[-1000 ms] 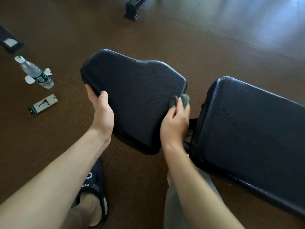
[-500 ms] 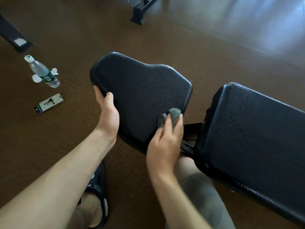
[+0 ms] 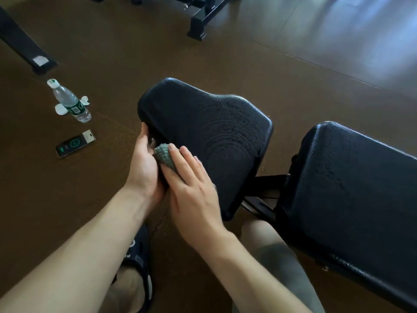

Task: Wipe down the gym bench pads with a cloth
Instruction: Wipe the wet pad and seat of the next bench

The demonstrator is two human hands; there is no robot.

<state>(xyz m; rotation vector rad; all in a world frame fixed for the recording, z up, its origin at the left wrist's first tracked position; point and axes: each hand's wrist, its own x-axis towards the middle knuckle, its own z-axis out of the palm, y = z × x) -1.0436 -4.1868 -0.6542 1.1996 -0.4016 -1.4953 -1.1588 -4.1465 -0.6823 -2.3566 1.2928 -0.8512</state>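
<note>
Grey cloth bunched at the near-left edge of the seat pad, pressed there under the flat fingers of the right hand; that grip pins the cloth rather than closing round it. Left hand just left of the grip, clamped on the pad's edge, steadying it. Faint arc-shaped streaks show on the pad right of the grip. Step in hand, by my reading: wiping the seat pad's left margin. The back pad, well right of the grip, likely remains. Next move calls for steady downward pressure and overlapping passes. Water bottle and phone lie on the floor, left.
</note>
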